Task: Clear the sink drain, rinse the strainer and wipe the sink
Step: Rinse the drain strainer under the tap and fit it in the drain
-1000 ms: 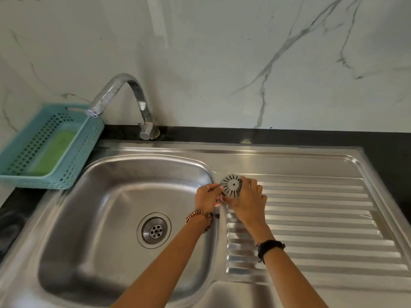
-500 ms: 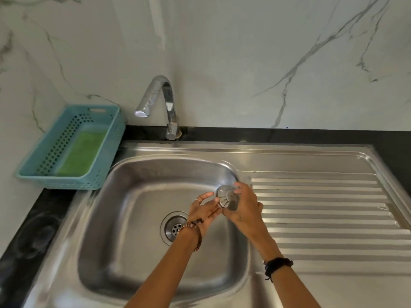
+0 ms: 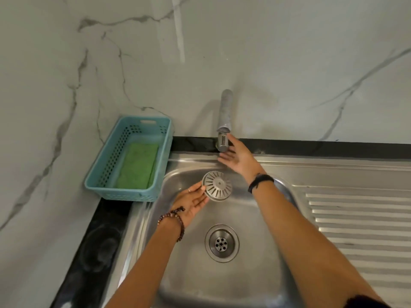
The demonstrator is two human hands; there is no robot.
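The round metal strainer (image 3: 217, 186), slotted and tilted on edge, hangs over the back of the steel sink basin (image 3: 246, 278). My left hand (image 3: 192, 203) pinches its left rim with the fingertips, palm up. My right hand (image 3: 239, 160) reaches to the base of the faucet (image 3: 225, 112), straight fingers touching the tap handle (image 3: 222, 142). The spout points toward me, above the strainer. No water is running. The open drain (image 3: 221, 242) sits in the basin floor below the strainer.
A teal perforated basket (image 3: 106, 165) holding a green sponge (image 3: 138, 165) stands on the black counter left of the sink. The ribbed drainboard (image 3: 355, 218) extends to the right. A marble wall rises behind and on the left.
My right hand has let go of the strainer and moved up to the tap handle. My left hand alone now holds the strainer, carried left under the spout. The view has shifted left.
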